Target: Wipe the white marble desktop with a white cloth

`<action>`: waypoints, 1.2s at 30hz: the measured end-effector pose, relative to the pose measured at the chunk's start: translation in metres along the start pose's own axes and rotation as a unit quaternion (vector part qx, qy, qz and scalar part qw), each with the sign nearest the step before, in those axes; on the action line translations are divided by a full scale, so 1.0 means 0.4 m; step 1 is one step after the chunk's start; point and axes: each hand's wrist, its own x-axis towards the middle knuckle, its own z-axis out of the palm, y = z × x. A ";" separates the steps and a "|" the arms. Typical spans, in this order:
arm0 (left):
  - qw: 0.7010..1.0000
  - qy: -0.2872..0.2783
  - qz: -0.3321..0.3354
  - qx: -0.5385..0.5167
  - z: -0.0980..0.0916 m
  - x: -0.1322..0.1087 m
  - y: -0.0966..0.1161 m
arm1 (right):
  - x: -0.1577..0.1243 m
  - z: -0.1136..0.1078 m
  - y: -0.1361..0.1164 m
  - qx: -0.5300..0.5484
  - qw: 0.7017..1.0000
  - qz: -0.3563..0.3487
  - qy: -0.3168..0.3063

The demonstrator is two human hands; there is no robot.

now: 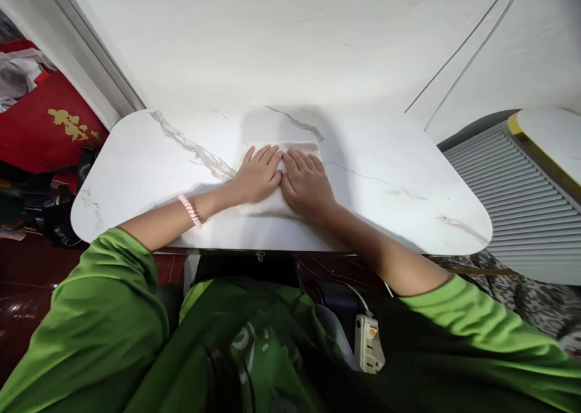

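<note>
A folded white cloth lies flat near the middle of the white marble-patterned table. On its left half rests my left hand, palm down with the fingers stretched out. My right hand lies flat on the right half, fingers extended away from me. The two hands almost meet, thumbs and index fingers side by side. Both palms hide much of the cloth; its far edge and a strip of the near edge show. A pink coiled band circles my left wrist.
A white wall rises behind the table. To the right stands a grey ribbed cabinet; to the left, a red bag. Below the table's front edge a white power strip hangs on its cord. Cables run down the wall at right.
</note>
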 end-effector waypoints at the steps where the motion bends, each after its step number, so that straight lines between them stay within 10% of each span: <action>1: 1.000 0.000 0.003 0.003 -0.001 -0.035 0.014 | -0.032 -0.011 -0.023 -0.005 1.000 -0.003 -0.001; 10: 0.999 -0.021 -0.033 0.020 -0.030 -0.164 0.035 | -0.078 -0.037 -0.110 0.016 0.998 -0.046 -0.026; 24: 0.996 0.041 -0.085 0.002 -0.046 0.140 -0.286 | 0.347 0.134 -0.044 0.061 0.997 -0.054 0.012; 36: 0.996 0.055 -0.067 0.022 -0.044 0.251 -0.405 | 0.482 0.199 -0.018 0.055 0.997 -0.034 0.032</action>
